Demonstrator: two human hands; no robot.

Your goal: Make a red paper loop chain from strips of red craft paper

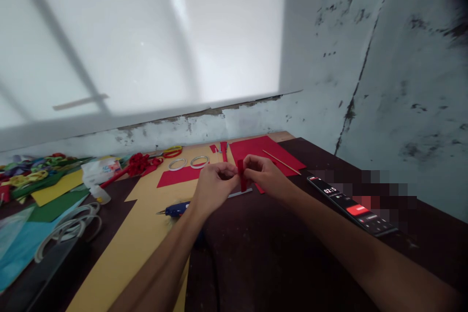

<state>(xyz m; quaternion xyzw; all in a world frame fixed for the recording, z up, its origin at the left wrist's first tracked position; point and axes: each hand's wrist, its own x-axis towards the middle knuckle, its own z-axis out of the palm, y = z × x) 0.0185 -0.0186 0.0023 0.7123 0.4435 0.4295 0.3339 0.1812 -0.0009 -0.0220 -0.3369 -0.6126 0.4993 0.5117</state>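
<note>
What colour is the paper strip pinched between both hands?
Red: the paper strip, held by the left hand and right hand, shows in the head view.

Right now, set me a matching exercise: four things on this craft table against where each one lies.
Things:
1. red paper strip
2. glue gun
3. phone
4. wooden stick

Places:
A. on the red sheet by the wall
B. pinched between both hands
C. right of the right forearm
D. on the yellow sheet below the left hand

Pairs: 1-B, 2-D, 3-C, 4-A
</note>
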